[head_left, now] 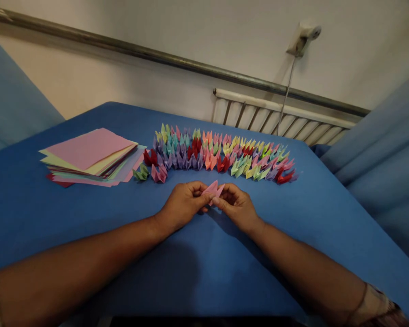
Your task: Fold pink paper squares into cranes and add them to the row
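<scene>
A small folded pink paper piece (213, 187), with pointed tips standing up like the origami cranes behind it, is held above the blue table. My left hand (186, 203) pinches its left side, thumb in front and fingers behind. On the other side my right hand (237, 206) grips it the same way, and the two thumbs nearly meet. The lower part of the paper is hidden by my thumbs. Just beyond my hands stand several rows of folded paper cranes (211, 160) in many colours, close together.
To the left lies a stack of coloured paper sheets (92, 152), pink on top. The blue-covered table (88, 245) reaches toward a wall with a metal rail (177, 62), a radiator (252, 111) and a plugged-in socket (298, 40). Blue curtains (388, 168) hang at both sides.
</scene>
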Tool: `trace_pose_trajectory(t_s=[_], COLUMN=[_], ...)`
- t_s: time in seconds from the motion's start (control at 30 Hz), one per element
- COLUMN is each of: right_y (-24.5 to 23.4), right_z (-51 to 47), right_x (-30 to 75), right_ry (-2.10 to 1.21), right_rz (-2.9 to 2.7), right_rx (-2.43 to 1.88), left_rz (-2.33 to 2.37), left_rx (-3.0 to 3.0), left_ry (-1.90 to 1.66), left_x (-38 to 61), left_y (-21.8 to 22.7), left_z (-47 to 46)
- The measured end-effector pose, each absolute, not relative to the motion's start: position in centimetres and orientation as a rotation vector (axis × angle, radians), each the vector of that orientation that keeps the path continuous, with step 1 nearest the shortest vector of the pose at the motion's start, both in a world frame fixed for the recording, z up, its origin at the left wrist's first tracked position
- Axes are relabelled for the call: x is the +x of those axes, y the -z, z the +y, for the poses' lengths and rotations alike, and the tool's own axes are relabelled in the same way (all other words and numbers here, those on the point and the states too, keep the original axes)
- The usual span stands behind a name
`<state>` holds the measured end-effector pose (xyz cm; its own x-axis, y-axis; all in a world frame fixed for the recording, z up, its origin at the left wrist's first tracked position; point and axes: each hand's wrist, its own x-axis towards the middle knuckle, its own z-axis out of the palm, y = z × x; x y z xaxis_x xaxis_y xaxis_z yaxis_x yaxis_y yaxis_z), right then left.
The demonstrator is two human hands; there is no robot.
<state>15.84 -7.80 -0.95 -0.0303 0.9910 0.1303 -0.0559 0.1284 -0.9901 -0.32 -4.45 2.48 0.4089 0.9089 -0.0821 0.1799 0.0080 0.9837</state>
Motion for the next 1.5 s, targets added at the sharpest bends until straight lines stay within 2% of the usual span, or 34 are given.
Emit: trace_pose_trajectory(t_s=[0.23, 0.47, 0.87, 1.07, 1.5], right_y=[1.6, 0.7, 0.8, 0.9, 1.7], right_z=[-7.5, -7.7, -7.6, -7.3, -7.4], right_x=[15.4, 15.6, 15.5, 16.1, 16.1], right_ry=[-1.38, -1.495, -1.481, -1.362, -1.273], right_rz=[-1.161, -1.276, -1.284, -1.298, -1.388], right_rx=[-0.98, -0.98, -1.004, -1.04, -1.115], left_rz=[1.005, 0.904, 0.831, 0.819, 0.878], left_rx=[1.662, 1.489, 1.394, 1.594, 1.911], left_ry=[-0.943, -0.889, -0.82, -1.113, -1.077], left_x=[-0.3, -0.6, -0.2, -0.9, -1.1], left_y=[-2.7, -2.3, -3.0, -3.1, -2.8], left_z=[-4.7, -4.6, -5.3, -4.5, -4.3])
